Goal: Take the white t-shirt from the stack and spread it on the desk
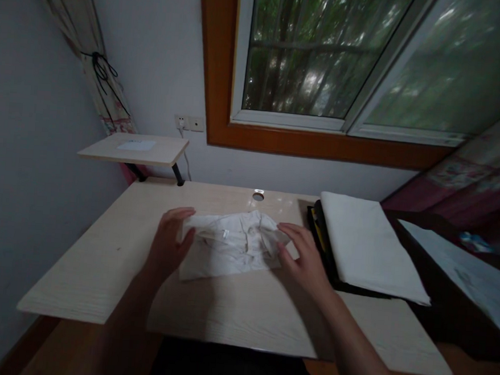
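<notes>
A small white garment (231,246), folded and crumpled, lies in the middle of the pale wooden desk (99,268). My left hand (169,242) rests on its left edge, fingers curled round the cloth there. My right hand (303,257) is at the garment's right edge, fingers stretched out and touching the fabric. Both forearms reach in from the bottom of the view.
A folded white cloth (369,247) lies on a dark flat case (321,232) at the desk's right. A small raised shelf (135,148) stands at the back left. A cable hole (258,196) sits at the desk's rear. Papers (462,271) lie on dark furniture at right.
</notes>
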A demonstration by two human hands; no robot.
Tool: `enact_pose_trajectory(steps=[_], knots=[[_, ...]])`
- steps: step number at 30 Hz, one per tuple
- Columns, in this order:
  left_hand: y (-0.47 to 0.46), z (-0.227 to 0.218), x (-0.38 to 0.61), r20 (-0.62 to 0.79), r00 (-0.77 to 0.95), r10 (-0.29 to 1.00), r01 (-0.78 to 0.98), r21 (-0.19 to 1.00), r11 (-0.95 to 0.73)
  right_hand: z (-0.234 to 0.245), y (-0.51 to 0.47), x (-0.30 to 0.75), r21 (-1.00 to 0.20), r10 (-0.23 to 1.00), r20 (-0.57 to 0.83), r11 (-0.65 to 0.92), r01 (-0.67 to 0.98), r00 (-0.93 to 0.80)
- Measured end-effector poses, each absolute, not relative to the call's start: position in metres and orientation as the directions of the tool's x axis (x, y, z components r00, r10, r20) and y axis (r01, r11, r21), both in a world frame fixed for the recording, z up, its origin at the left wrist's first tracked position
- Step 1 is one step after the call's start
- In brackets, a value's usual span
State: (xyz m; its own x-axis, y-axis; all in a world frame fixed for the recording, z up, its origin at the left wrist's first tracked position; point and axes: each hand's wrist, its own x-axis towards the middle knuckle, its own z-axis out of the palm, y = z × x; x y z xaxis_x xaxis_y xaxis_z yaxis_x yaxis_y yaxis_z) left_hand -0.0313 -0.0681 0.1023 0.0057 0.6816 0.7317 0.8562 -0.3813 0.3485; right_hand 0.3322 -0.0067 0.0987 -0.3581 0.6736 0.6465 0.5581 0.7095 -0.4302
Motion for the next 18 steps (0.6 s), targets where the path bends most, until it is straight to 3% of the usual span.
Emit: enact_pose_trajectory(steps=[3, 6, 12, 18], knots=[[-0.041, 0.041, -0.038, 0.430, 0.166, 0.887, 0.886, 0.330, -0.326, 0.034, 0.007, 0.324, -0.353, 0.753, 0.435, 0.648, 0.675, -0.494], [-0.025, -0.005, -0.043, 0.201, 0.220, 0.954, 0.904, 0.326, -0.277, -0.001, 0.016, 0.314, -0.266, 0.775, 0.373, 0.617, 0.741, -0.510], [0.004, -0.010, -0.040, 0.207, 0.188, 0.960, 0.908, 0.335, -0.250, 0.003, 0.040, 0.291, -0.239, 0.769, 0.369, 0.621, 0.747, -0.521], [0.030, -0.007, -0.042, 0.251, 0.123, 0.960, 0.908, 0.361, -0.211, 0.003, 0.052, 0.292, -0.340, 0.777, 0.434, 0.610, 0.716, -0.456]])
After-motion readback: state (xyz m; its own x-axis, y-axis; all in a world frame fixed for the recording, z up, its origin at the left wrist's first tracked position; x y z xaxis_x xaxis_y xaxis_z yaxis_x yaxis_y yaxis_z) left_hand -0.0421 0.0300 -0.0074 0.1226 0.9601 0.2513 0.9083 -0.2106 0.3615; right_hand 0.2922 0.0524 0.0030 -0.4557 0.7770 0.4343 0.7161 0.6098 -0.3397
